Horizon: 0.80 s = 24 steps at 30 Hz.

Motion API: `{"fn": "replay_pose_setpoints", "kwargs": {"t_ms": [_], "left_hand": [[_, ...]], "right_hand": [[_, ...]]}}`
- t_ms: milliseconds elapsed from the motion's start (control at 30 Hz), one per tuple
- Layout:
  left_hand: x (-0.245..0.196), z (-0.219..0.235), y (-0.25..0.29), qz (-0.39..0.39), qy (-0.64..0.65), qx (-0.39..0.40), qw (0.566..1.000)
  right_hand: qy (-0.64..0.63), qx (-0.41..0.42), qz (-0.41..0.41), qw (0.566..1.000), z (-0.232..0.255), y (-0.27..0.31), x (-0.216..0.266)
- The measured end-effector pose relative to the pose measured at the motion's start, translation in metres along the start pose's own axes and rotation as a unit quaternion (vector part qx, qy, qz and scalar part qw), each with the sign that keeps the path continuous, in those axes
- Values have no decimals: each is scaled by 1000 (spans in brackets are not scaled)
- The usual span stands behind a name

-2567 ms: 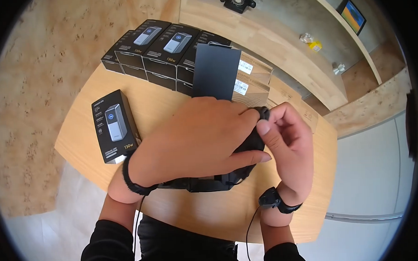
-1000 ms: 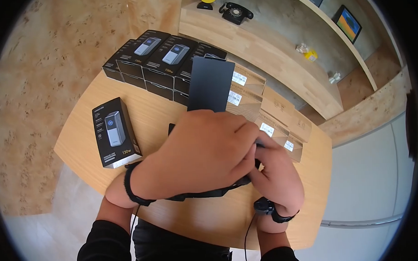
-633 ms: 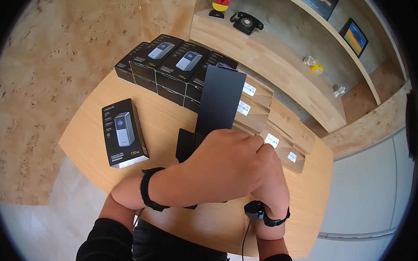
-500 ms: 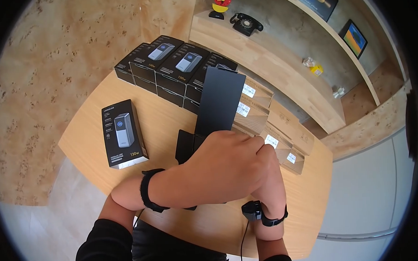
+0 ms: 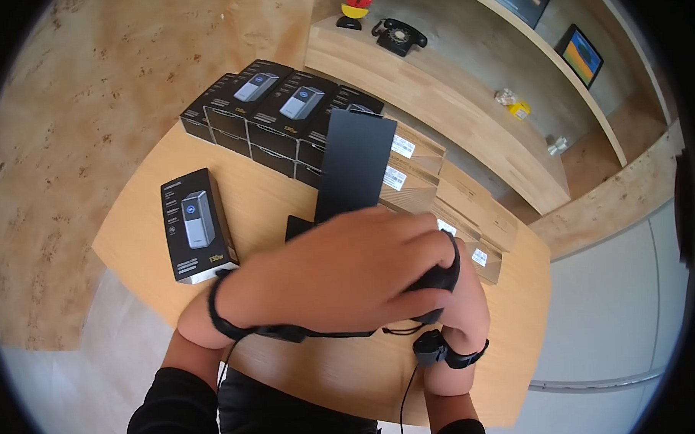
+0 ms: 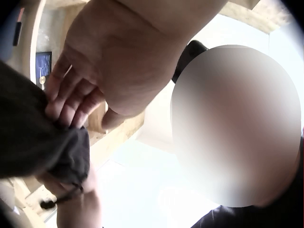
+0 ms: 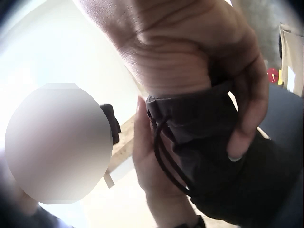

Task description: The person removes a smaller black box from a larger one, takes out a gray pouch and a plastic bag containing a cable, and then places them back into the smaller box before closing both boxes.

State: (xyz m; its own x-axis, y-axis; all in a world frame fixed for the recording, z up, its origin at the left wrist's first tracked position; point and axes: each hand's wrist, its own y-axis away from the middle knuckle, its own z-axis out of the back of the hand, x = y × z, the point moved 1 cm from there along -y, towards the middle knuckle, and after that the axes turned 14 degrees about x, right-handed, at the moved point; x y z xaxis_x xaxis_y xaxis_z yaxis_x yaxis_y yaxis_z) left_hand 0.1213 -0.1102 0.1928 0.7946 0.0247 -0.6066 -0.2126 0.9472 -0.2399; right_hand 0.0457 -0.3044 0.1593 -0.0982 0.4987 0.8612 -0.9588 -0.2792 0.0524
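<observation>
A black drawstring pouch [image 7: 204, 137] is between my two hands, with its cord loop [image 7: 166, 156] hanging at the mouth. My left hand [image 5: 349, 270] reaches across from the left and holds the pouch between thumb and curled fingers. In the left wrist view its fingertips [image 6: 69, 111] lie on the dark fabric. My right hand [image 7: 190, 52] grips the pouch near the mouth, one digit outside on the cloth and the rest partly hidden by fabric. Beneath the hands is an open black box, mostly covered, its dark panel [image 5: 357, 163] standing upright behind them.
A black 130w box [image 5: 198, 226] lies at the left of the wooden table [image 5: 133, 217]. Stacked black boxes [image 5: 294, 104] and brown cartons [image 5: 469, 201] line the back. Beyond are shelves with a black telephone [image 5: 399, 36]. Cables run from both wrist straps.
The left hand has shifted and its thumb has parted from its fingers, so the pouch and a dangling cord now show between the hands. The head view has also shifted slightly.
</observation>
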Motion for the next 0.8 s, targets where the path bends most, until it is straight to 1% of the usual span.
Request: {"fn": "replay_pose_setpoints", "kwargs": {"t_ms": [100,133,200,233,267,300,333,367,400,433,467,500,533,567,633,700,733,767,800], "left_hand": [[22,18,12,-36,30,-28,999],[29,20,13,-40,37,-25,998],[47,22,14,-47,50,-20,997],[60,22,12,-45,27,32,998],[68,18,11,-46,21,51,997],[74,13,7,-49,14,69,996],[77,10,3,-51,8,88,995],[79,7,-1,-67,42,115,990],[79,4,-6,-83,76,141,984],[78,3,-8,-98,111,168,975],[76,3,-6,-52,120,176,976],[71,6,-3,-5,128,183,975],[65,9,0,41,136,189,972],[61,15,0,71,136,186,970],[57,24,1,131,136,179,965],[64,17,6,100,77,131,983],[65,15,7,84,47,106,990],[64,16,7,87,54,100,990],[61,18,6,89,61,95,990]], "right_hand": [[-53,-19,13,998,5,1,30],[-72,-25,20,997,7,2,39],[-30,-14,39,999,13,7,29],[-7,-13,56,998,13,10,27],[15,-13,72,997,14,12,26],[12,-2,129,992,17,12,16],[5,-13,167,986,16,10,9],[0,-22,205,978,15,9,2],[-10,-53,225,973,9,7,-4],[-25,-64,217,974,8,8,-4],[-41,-74,208,974,7,7,-3],[-62,-64,172,981,13,7,2],[-55,-48,152,986,19,5,4],[-47,-31,133,990,25,3,6],[25,16,126,992,33,-1,6],[105,-1,162,981,31,-6,-1],[117,-16,153,981,29,-7,-2],[128,-31,143,981,27,-7,-3],[111,-52,105,987,22,-7,-1]]}}
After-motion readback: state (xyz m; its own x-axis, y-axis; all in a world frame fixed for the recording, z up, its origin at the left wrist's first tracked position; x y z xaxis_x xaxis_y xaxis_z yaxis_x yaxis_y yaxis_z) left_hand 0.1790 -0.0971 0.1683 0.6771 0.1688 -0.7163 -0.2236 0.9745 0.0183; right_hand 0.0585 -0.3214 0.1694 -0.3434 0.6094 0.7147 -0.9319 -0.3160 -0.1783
